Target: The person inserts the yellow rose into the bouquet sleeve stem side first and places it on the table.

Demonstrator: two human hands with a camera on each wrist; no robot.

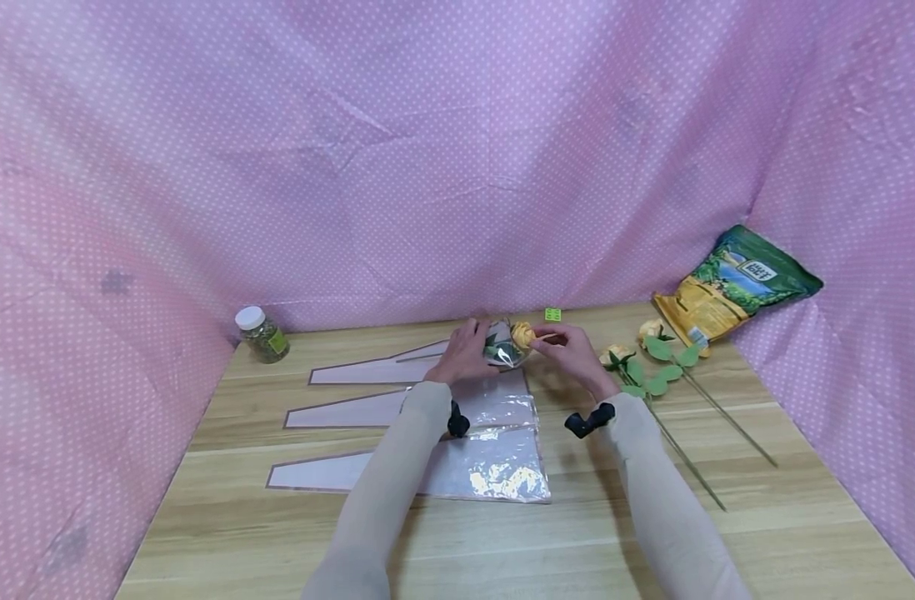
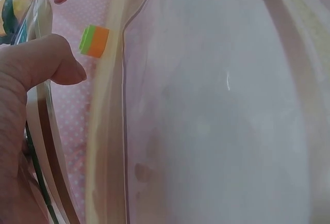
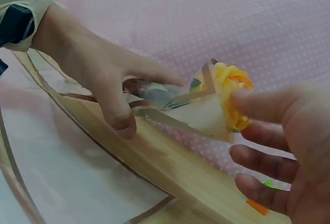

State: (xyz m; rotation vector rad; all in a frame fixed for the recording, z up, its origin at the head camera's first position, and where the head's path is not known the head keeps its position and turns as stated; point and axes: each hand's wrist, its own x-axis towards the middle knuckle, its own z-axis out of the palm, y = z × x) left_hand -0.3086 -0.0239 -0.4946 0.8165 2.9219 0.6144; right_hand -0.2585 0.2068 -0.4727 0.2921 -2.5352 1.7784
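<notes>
A yellow rose [image 1: 522, 335] with green leaves was sideways inside a clear, brown-edged sleeve [image 3: 200, 118], its bloom at the wide mouth and its stem trailing left. The left hand [image 1: 463, 354] gripped the sleeve; the right hand [image 1: 572, 354] reached the petals.

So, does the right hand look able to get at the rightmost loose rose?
Likely yes: the rightmost loose rose lies in the open, beyond the right sleeve. The right hand is at the wrapped rose's bloom, so it would have to leave that first.
</notes>
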